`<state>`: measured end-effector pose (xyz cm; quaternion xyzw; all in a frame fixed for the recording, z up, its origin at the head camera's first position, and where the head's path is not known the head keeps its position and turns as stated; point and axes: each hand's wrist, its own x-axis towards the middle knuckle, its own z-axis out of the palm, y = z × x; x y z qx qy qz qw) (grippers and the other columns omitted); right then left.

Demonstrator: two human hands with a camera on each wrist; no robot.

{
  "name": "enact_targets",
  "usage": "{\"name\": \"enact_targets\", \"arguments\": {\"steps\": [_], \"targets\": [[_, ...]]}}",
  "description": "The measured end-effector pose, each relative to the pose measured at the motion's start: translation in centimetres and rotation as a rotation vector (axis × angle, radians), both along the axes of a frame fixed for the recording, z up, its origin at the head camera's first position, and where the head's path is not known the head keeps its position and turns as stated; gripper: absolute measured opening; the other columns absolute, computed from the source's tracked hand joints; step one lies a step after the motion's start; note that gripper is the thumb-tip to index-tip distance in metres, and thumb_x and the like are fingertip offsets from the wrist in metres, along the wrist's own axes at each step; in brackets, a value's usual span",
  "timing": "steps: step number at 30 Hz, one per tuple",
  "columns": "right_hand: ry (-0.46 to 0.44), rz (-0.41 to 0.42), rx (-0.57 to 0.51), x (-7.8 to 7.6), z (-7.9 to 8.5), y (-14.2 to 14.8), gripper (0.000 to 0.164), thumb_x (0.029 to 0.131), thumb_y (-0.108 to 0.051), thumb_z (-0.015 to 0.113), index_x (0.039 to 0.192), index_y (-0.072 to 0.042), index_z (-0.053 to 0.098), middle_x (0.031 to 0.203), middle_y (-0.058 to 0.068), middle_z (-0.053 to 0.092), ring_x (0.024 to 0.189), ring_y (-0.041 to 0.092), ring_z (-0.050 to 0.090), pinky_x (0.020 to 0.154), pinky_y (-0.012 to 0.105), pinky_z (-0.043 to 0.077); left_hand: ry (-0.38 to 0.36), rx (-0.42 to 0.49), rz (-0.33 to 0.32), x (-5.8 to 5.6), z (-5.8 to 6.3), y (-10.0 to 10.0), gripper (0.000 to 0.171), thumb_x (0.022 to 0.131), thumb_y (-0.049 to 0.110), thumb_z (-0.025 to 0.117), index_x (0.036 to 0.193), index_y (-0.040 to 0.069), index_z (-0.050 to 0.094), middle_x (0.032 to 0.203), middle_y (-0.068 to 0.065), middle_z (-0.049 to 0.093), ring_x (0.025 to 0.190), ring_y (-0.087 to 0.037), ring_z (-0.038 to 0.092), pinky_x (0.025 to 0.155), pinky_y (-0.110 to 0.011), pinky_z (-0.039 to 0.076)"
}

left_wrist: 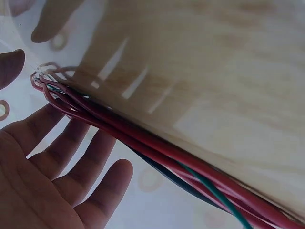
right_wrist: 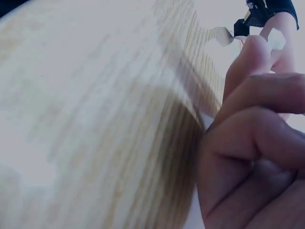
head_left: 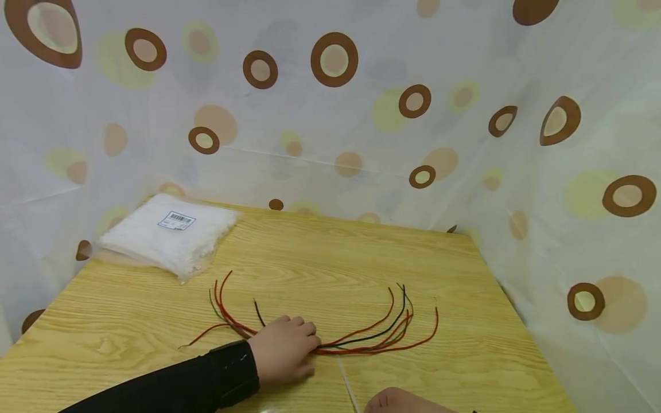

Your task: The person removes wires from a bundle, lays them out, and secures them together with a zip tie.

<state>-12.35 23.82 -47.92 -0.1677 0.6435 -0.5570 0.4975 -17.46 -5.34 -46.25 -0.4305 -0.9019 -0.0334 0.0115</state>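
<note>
Several red, black and green wires (head_left: 361,347) lie side by side across the wooden table, their ends fanning out and curving away. My left hand (head_left: 286,350) rests over the middle of the bundle, palm down. From the left wrist, the wires (left_wrist: 143,143) run across the tips of its fairly straight fingers, with the thumb apart from them. A thin white strip (head_left: 347,381) reaches from the bundle towards the front edge of the view. Just right of it is my right hand (head_left: 405,402), mostly cut off; in the right wrist view its fingers (right_wrist: 233,152) are curled. Whether they hold anything is hidden.
At the back left of the table (head_left: 439,258) lies a clear plastic bag (head_left: 150,235) with white contents and a barcode label (head_left: 177,220). A white curtain (head_left: 289,115) with brown and yellow circles encloses the back and sides.
</note>
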Motion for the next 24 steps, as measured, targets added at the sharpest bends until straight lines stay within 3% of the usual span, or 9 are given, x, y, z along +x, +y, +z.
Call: {"name": "enact_targets", "arguments": {"steps": [1, 3, 6, 9, 12, 14, 19, 21, 24], "targets": [[0.038, -0.018, 0.021, 0.0, 0.1, -0.2, 0.044, 0.104, -0.014, 0.048, 0.107, 0.029, 0.052, 0.071, -0.016, 0.064, 0.062, -0.008, 0.057, 0.061, 0.009, 0.049, -0.004, 0.003, -0.003, -0.1, 0.0, 0.0, 0.037, 0.091, 0.046, 0.066, 0.119, 0.022, 0.068, 0.11, 0.006, 0.061, 0.097, -0.012, 0.058, 0.082, -0.032, 0.051], [0.061, -0.057, 0.069, 0.0, 0.2, -0.6, 0.04, 0.102, -0.014, 0.05, 0.099, 0.024, 0.059, 0.067, -0.015, 0.062, 0.056, -0.007, 0.052, 0.055, 0.009, 0.046, -0.015, 0.017, -0.006, -0.1, -0.1, 0.1, 0.034, 0.092, 0.044, 0.064, 0.118, 0.022, 0.068, 0.11, 0.007, 0.061, 0.097, -0.012, 0.058, 0.081, -0.032, 0.051], [0.091, -0.108, 0.133, -0.1, 0.4, -1.2, 0.029, 0.099, -0.015, 0.054, 0.087, 0.007, 0.069, 0.063, -0.012, 0.058, 0.052, -0.005, 0.047, 0.049, 0.011, 0.042, -0.022, 0.042, -0.008, -0.3, -0.2, 0.4, 0.027, 0.095, 0.038, 0.06, 0.116, 0.023, 0.069, 0.109, 0.007, 0.061, 0.095, -0.011, 0.058, 0.081, -0.032, 0.05], [0.11, -0.13, 0.177, -0.4, 0.6, -1.7, 0.022, 0.097, -0.017, 0.058, 0.08, -0.01, 0.07, 0.06, -0.011, 0.054, 0.048, -0.002, 0.042, 0.047, 0.012, 0.037, -0.011, 0.061, -0.015, -0.5, -0.1, 0.6, 0.021, 0.097, 0.029, 0.058, 0.112, 0.025, 0.071, 0.105, 0.008, 0.062, 0.092, -0.011, 0.057, 0.078, -0.031, 0.05], [0.151, -0.116, 0.216, -1.2, 0.2, -1.7, 0.022, 0.095, -0.022, 0.059, 0.078, -0.014, 0.07, 0.059, -0.011, 0.051, 0.047, -0.001, 0.039, 0.046, 0.014, 0.034, -0.008, 0.059, -0.031, -0.9, 0.2, 1.0, 0.02, 0.097, 0.02, 0.058, 0.108, 0.028, 0.073, 0.099, 0.009, 0.06, 0.086, -0.01, 0.055, 0.073, -0.028, 0.048], [0.182, -0.11, 0.23, -2.0, -1.1, -1.2, 0.024, 0.094, -0.029, 0.061, 0.078, -0.014, 0.071, 0.058, -0.011, 0.051, 0.047, 0.0, 0.038, 0.045, 0.016, 0.032, -0.003, 0.045, -0.041, -1.4, 0.3, 1.4, 0.019, 0.097, 0.017, 0.06, 0.102, 0.03, 0.073, 0.094, 0.01, 0.059, 0.081, -0.009, 0.053, 0.069, -0.025, 0.046], [0.252, -0.105, 0.203, -4.0, -6.2, 0.8, 0.04, 0.088, -0.049, 0.066, 0.083, -0.011, 0.075, 0.061, -0.007, 0.056, 0.047, 0.005, 0.042, 0.045, 0.021, 0.036, 0.003, 0.022, -0.029, -2.7, 0.6, 2.7, 0.008, 0.098, 0.027, 0.064, 0.101, 0.027, 0.071, 0.09, 0.011, 0.061, 0.076, -0.008, 0.057, 0.065, -0.023, 0.047], [0.298, -0.105, 0.229, -3.8, -5.8, 0.4, 0.038, 0.09, -0.047, 0.065, 0.081, -0.011, 0.073, 0.061, -0.007, 0.055, 0.048, 0.007, 0.043, 0.046, 0.023, 0.039, 0.005, 0.018, -0.024, -3.2, 0.5, 3.3, 0.012, 0.098, 0.031, 0.063, 0.107, 0.027, 0.07, 0.092, 0.011, 0.063, 0.076, -0.007, 0.058, 0.062, -0.022, 0.047], [0.379, -0.119, 0.294, -2.4, -2.7, -1.2, 0.029, 0.094, -0.035, 0.063, 0.075, -0.013, 0.068, 0.06, -0.008, 0.051, 0.049, 0.007, 0.042, 0.049, 0.023, 0.04, 0.059, -0.02, -0.04, -3.6, 0.0, 4.1, 0.011, 0.099, 0.033, 0.062, 0.105, 0.029, 0.069, 0.089, 0.011, 0.061, 0.071, -0.006, 0.056, 0.057, -0.021, 0.045]]}}
